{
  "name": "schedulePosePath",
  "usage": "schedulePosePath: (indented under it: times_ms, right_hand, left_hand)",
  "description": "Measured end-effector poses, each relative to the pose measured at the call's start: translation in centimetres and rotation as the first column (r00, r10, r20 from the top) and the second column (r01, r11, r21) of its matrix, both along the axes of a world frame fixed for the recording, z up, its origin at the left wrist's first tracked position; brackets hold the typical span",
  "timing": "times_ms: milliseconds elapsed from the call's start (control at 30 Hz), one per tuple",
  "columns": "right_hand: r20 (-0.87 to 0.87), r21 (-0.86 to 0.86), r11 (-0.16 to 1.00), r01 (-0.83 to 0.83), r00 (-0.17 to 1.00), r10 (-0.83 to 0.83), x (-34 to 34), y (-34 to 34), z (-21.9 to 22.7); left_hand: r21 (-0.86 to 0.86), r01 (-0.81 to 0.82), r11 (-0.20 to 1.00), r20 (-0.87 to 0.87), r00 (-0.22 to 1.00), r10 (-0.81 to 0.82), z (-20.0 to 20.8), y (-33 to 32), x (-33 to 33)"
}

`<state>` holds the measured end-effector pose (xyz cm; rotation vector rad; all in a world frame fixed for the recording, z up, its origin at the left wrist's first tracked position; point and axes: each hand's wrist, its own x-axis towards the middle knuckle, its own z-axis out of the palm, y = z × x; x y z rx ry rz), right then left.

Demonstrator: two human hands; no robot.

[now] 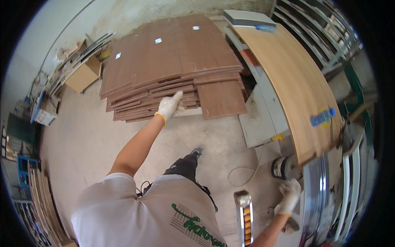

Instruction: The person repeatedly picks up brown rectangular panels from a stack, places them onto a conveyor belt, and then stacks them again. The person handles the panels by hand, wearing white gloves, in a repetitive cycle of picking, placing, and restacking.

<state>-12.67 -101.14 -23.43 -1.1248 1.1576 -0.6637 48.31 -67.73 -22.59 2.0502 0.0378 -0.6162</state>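
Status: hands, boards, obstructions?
Left hand before stacked brown boards, contact unclear, no object visible in it. Right hand at lower right, grip unclear. Stack edges uneven. Bucket near right hand, possible obstacle.

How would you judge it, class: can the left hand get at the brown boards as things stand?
Probably yes: the left hand appears close to the front edges of the brown boards, seems to hold nothing, and nothing visible blocks the way between them.

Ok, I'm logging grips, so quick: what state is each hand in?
Left hand: partly open, pointing toward the brown panels, nothing visible in it.
Right hand: fingers loosely bent; whether it holds anything cannot be told.
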Motion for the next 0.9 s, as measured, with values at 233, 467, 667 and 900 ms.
schedulePosePath:
  times_ms: [233, 467, 667, 900]
  right_hand:
    - [-0.176, -0.162, 0.707, -0.688, 0.725, 0.666, 46.2, 8.0, 1.5]
    - [0.076, 0.159, 0.484, -0.86, 0.5, 0.863, 62.1, 18.3, 0.1]
    - [0.632, 0.468, 0.559, -0.684, 0.701, 0.329, 66.0, 22.2, 1.5]
    - [0.493, 0.272, 0.922, -0.275, 0.863, 0.112, 55.8, 17.3, 4.4]
  left_hand:
    - [-0.506, -0.737, 0.449, -0.267, 0.628, 0.731, -6.1, 9.3, 18.1]
    - [-0.471, -0.745, 0.472, -0.261, 0.629, 0.732, -6.3, 10.1, 19.1]
    - [-0.711, -0.485, 0.509, -0.217, 0.84, 0.497, -2.3, 2.6, 11.8]
    - [-0.724, -0.068, 0.686, -0.18, 0.979, -0.094, -2.7, -1.5, -1.4]
